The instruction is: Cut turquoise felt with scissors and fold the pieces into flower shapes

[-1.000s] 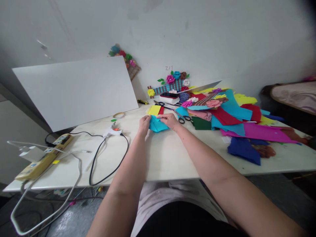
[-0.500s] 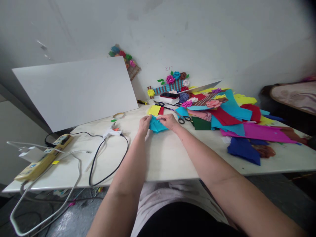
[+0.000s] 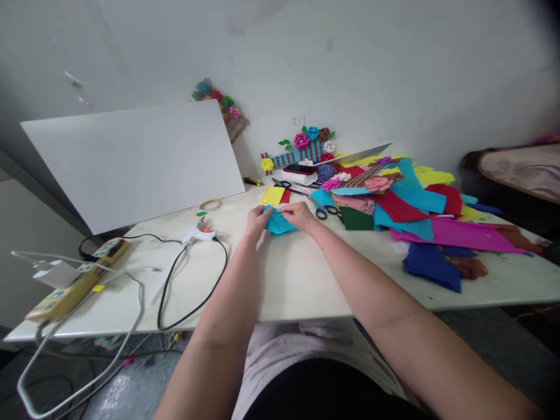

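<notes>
A piece of turquoise crepe paper [image 3: 279, 224] is held between my two hands, over the middle of the white table. My left hand [image 3: 257, 221] pinches its left edge. On the other side, my right hand [image 3: 300, 216] grips the upper right part, fingers closed. Whether the paper is folded or layered under my fingers is hidden. Just beyond lie a yellow paper square [image 3: 273, 195] and a red paper piece [image 3: 285, 196]. Scissors [image 3: 322, 210] rest right of my right hand.
A white glue gun [image 3: 199, 232] with a looping black cord lies at left, near a yellow power strip [image 3: 79, 279]. Coloured paper sheets [image 3: 411, 204] are heaped on the right. A large white board [image 3: 140, 163] leans against the wall. A tape roll [image 3: 210, 205] lies below it.
My fingers have shifted very slightly on the turquoise paper, and the left hand's fingertips sit a little more to the right. Everything else stays in place.
</notes>
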{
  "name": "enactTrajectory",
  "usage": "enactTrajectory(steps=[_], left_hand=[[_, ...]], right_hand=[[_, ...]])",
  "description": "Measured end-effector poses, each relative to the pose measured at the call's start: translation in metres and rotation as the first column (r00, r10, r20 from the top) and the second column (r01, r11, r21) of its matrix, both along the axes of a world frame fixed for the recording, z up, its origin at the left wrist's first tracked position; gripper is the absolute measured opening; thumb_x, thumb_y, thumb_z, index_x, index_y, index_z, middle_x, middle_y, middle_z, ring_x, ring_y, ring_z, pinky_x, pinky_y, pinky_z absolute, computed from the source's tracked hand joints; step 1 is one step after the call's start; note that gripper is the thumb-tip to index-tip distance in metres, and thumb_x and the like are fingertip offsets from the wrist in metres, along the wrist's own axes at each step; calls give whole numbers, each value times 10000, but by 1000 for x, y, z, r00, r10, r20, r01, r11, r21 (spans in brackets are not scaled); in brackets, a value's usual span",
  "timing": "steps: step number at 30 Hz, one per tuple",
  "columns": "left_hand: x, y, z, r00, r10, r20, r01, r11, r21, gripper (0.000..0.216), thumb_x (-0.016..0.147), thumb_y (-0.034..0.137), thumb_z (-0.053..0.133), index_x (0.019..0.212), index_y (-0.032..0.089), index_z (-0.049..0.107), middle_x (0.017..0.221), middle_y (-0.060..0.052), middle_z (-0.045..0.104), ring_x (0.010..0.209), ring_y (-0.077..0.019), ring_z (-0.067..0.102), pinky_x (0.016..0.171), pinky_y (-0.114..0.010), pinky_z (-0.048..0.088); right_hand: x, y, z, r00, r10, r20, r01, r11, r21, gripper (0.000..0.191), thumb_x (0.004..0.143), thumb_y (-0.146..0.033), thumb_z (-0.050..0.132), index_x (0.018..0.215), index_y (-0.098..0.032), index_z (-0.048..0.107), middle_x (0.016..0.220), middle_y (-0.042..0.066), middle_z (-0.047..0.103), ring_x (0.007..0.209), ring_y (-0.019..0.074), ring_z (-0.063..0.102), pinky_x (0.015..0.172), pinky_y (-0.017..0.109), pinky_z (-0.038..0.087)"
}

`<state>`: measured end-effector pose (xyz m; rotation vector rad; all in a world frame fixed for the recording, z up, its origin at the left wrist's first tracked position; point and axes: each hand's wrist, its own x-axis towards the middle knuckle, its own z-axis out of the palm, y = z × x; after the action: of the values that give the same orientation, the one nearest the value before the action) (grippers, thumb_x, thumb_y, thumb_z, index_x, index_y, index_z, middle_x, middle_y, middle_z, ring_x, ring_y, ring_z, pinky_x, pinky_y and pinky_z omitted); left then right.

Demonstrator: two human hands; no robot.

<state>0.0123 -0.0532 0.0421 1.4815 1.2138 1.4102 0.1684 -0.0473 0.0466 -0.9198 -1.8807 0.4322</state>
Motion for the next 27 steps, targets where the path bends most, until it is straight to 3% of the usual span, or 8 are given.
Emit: enactTrajectory(steps=[5,9,12,16,22,27], left_hand=[[-1,2,-1,1000,-1,8,1,1000,2,304,624,425,630,597,153,496,485,52,372,450,-61,338,414,-190,252],[-1,2,-2,999,-29,32,29,1000,13,318,627,441,638,612,154,502,491,50,386,459,-64,350,421,-193,261],[-1,1,-1,997,-55,48,55,998,10,334,621,454,649,617,154,503,495,50,391,461,-64,350,427,-195,263],[1,-2,1,995,-82,54,82,997,2,350,612,469,663,630,153,514,506,47,404,470,-67,360,433,-199,266],[3,-7,6,991,-118,56,118,993,11,373,603,485,672,621,152,506,515,44,406,473,-63,352,431,-200,268],[3,-7,5,986,-144,81,142,990,24,375,602,483,678,628,153,503,521,47,402,474,-60,346,429,-196,267]], right_hand=[[4,-5,6,998,59,-31,-61,996,-70,288,679,-123,480,760,-181,750,836,41,725,859,216,657,811,305,485],[8,0,6,973,105,-204,-140,976,-167,299,748,-231,447,790,-166,735,845,47,713,906,200,624,803,288,462],[9,5,1,956,47,-291,-133,950,-284,332,767,-354,463,785,-140,716,739,47,682,748,175,607,665,265,452],[7,4,0,944,-9,-331,-141,893,-427,382,675,-479,576,694,-107,662,509,-8,538,497,117,469,484,239,346],[6,-7,7,953,14,-302,-164,863,-477,347,610,-461,623,518,-159,480,440,-54,393,441,80,355,435,223,256],[5,-7,7,969,-8,-249,-103,897,-430,379,605,-458,620,487,-178,393,447,-71,303,453,64,282,444,226,202]])
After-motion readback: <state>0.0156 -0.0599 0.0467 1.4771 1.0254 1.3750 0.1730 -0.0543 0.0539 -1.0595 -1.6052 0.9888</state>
